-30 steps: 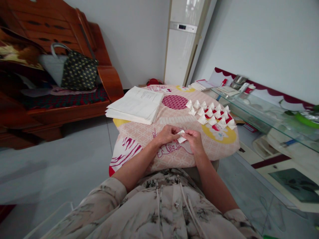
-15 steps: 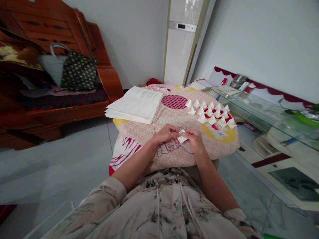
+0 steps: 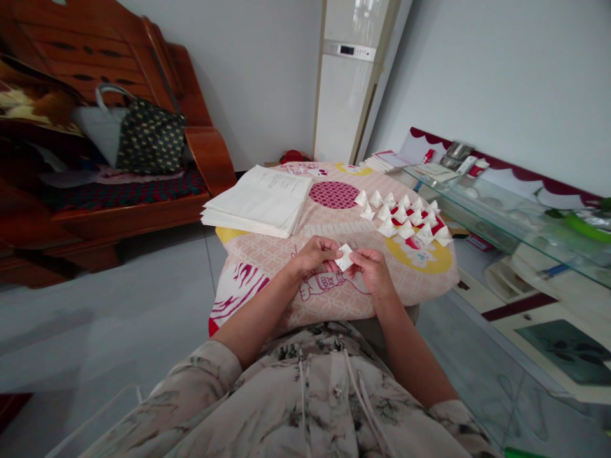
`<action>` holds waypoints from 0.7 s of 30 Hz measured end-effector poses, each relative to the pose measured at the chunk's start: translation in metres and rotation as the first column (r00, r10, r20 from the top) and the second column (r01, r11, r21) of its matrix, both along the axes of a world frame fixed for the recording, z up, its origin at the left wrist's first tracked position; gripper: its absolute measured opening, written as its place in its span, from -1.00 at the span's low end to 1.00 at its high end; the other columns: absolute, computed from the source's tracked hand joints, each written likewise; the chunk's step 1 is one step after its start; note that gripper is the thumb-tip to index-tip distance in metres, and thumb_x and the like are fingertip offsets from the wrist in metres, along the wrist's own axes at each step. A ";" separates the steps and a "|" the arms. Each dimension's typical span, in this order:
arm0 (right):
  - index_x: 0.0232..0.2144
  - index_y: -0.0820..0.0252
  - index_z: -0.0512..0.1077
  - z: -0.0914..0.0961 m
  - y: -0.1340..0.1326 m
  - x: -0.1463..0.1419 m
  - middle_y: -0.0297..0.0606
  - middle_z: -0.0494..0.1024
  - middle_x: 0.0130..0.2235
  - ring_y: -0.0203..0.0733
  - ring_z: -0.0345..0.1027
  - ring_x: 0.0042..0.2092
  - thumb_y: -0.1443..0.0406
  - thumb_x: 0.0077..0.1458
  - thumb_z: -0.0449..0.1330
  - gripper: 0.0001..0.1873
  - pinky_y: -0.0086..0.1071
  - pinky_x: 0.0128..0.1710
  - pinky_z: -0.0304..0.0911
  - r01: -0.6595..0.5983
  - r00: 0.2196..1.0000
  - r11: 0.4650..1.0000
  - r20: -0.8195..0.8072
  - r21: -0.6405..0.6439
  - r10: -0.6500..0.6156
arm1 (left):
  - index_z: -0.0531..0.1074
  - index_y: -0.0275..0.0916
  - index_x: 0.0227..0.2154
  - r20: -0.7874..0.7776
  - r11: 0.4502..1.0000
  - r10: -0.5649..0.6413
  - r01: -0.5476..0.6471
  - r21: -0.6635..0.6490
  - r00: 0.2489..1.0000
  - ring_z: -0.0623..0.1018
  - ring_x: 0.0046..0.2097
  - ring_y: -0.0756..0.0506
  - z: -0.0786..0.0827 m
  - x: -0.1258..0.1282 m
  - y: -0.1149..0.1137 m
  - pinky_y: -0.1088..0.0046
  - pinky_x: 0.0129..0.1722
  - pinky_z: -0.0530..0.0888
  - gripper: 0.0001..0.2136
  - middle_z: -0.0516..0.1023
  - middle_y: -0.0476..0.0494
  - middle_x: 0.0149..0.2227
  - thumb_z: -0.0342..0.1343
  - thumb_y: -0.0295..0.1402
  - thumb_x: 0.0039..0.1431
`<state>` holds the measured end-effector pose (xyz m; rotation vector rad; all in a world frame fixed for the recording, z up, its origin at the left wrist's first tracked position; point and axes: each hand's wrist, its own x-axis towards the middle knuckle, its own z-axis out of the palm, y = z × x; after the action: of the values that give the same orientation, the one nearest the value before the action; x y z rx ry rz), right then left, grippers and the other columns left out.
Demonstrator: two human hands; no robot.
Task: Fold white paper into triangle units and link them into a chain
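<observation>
A small folded piece of white paper (image 3: pixel 344 257) is pinched between my two hands, just above the near part of the cloth-covered table (image 3: pixel 267 261). My left hand (image 3: pixel 317 255) grips its left side between thumb and fingers. On its right side, my right hand (image 3: pixel 372 266) holds it the same way. Several white folded paper shapes (image 3: pixel 405 230) with raised points stand in rows beyond my right hand. To the far left of the hands lies a stack of white paper sheets (image 3: pixel 262 200), with some print on the top one.
A wooden bench (image 3: pixel 210 152) with a dark patterned bag (image 3: pixel 150 133) stands at the left. Along the right wall runs a glass-topped cabinet (image 3: pixel 501 216) bearing various items. Another pile of papers (image 3: pixel 382 161) lies at the table's far edge, before a tall white appliance (image 3: pixel 346 95).
The folded paper has turned and shifted slightly left, with more of its face showing between my fingers. My thumbs have moved apart to its two sides.
</observation>
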<state>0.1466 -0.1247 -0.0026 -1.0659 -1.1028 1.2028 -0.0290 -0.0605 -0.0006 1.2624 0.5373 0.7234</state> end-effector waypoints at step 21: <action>-0.59 0.17 0.53 -0.003 0.006 -0.003 -0.34 0.51 -0.62 -0.26 0.31 -0.58 0.16 -0.18 0.37 -0.79 -0.37 -0.53 0.26 0.181 0.984 0.983 -0.004 0.038 -0.181 | 0.57 -0.39 -0.38 0.000 0.998 0.020 -0.020 0.064 1.000 0.55 -0.49 -0.02 -0.008 0.006 0.003 0.52 -0.45 0.46 -0.53 0.61 -0.18 -0.47 0.40 0.00 -0.09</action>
<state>0.1437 -0.1191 -0.0059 -1.1110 -1.0021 1.0340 -0.0229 -0.0570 -0.0089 1.3186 0.5314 0.7628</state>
